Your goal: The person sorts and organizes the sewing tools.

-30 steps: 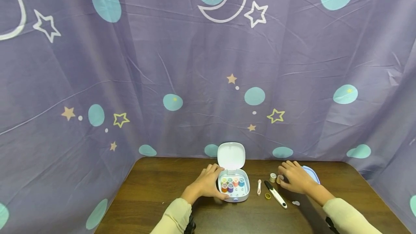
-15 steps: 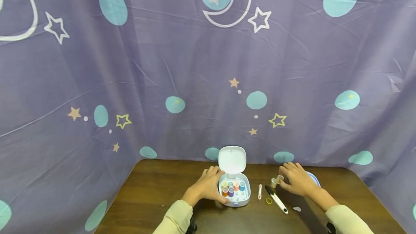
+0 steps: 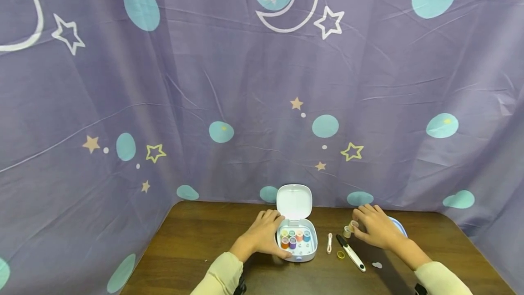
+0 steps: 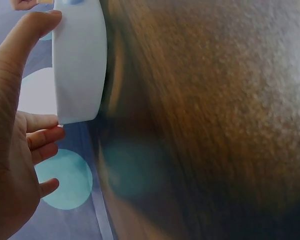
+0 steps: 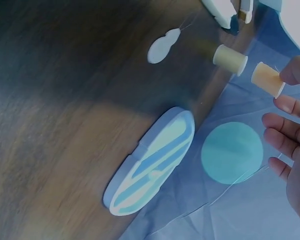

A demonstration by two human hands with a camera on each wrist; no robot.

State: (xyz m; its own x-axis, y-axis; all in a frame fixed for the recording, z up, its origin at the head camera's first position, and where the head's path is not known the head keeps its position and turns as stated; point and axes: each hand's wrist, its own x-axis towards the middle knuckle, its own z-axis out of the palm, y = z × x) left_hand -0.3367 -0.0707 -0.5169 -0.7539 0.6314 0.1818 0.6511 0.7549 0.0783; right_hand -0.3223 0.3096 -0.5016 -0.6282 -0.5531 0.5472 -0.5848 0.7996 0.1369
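Observation:
My left hand (image 3: pixel 262 236) grips the left side of a small white sewing box (image 3: pixel 303 257), thumb at its front and fingers towards the back. The box's lid (image 3: pixel 294 200) stands open. Inside sit several thread spools, among them a red-orange spool (image 3: pixel 285 243), a purple spool (image 3: pixel 292 243) and a blue spool (image 3: pixel 306 236). Between thumb and fingertips, my right hand (image 3: pixel 374 229) pinches a peach thread spool (image 5: pixel 267 80), held above the table. A tan spool (image 5: pixel 230 60) stands on the table close by.
Right of the box lie a pale bundle of cord (image 3: pixel 329 243), a yellow ring (image 3: pixel 340 255), white-and-black thread snips (image 3: pixel 351 254) and a small white needle threader (image 5: pixel 162 47). A blue-and-white striped case (image 5: pixel 155 160) is beyond the right hand. A purple curtain (image 3: pixel 245 81) borders the table.
The peach spool has come up off the table in my right hand and now hangs beside the tan spool. My left hand keeps its hold on the box. The head view has shifted slightly.

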